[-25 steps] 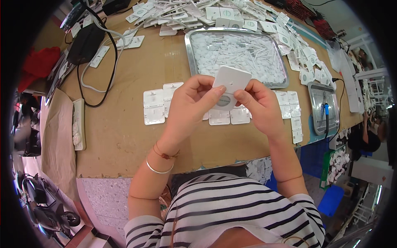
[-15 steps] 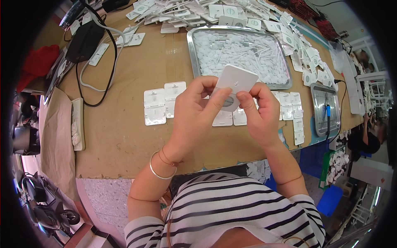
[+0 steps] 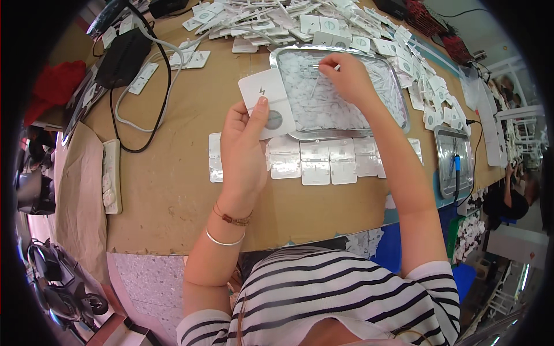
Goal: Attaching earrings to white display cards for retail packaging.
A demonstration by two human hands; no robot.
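A white rounded-corner plastic plate [image 3: 253, 86], with a small bolt mark and a grey-green round patch, is held up in my left hand [image 3: 241, 147]. My thumb lies across its face and the other fingers are behind it. Over the metal tray [image 3: 340, 135] my right hand [image 3: 351, 79] has its fingertips pinched among small white plastic pieces [image 3: 314, 112]. Whether a piece is between those fingertips is too small to tell. Between my arms, a double row of white plates [image 3: 315, 162] lies on the table, partly hidden by my left hand and right forearm.
A large heap of similar white plates [image 3: 323, 24] spreads along the far side and down the right. A smaller metal tray [image 3: 447, 187] holds a blue-tipped tool [image 3: 457, 164]. At the left are a black box [image 3: 122, 60], looped cables [image 3: 154, 124] and a power strip [image 3: 112, 176].
My right hand has left the plate and moved up and over the tray. My left hand has shifted left, keeping the plate, which is now turned more upright.
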